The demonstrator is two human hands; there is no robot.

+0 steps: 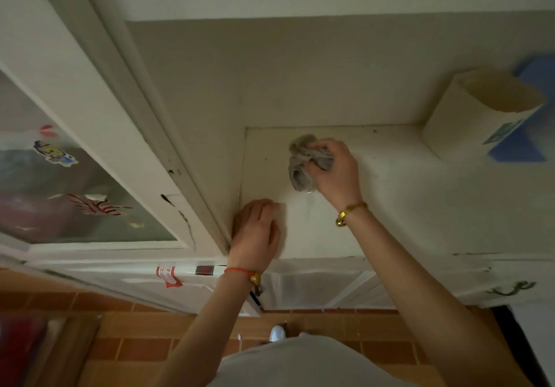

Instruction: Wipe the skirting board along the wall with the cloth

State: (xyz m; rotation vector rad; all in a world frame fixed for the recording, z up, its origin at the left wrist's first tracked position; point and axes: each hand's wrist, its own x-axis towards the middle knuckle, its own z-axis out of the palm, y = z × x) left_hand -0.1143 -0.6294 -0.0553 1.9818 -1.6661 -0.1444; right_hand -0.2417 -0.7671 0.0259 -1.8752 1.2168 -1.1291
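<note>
Far left: glass door (69, 182) with stickers, white frame beside it. Lower centre: left hand (258, 230) flat on the white surface (405, 206), fingers together and stretched out, palm down, holding nothing, tucked at the surface's left edge by the door frame; red string bracelet (240, 272) at the wrist. Just right and further up: grey cloth (306, 161), bunched, pressed onto the surface near its back left corner. Right hand (336, 173) clamped on the cloth from the right, fingers curled round the wad, thumb tucked under; gold bracelet (350, 213) on that wrist. Far right: white paper cup (477, 116) lying against the wall, mouth up, blue shape (537, 77) behind it, blurred. Below: white cabinet doors (318, 284), then brown tiled floor (135, 347). Skirting board not to be made out.
</note>
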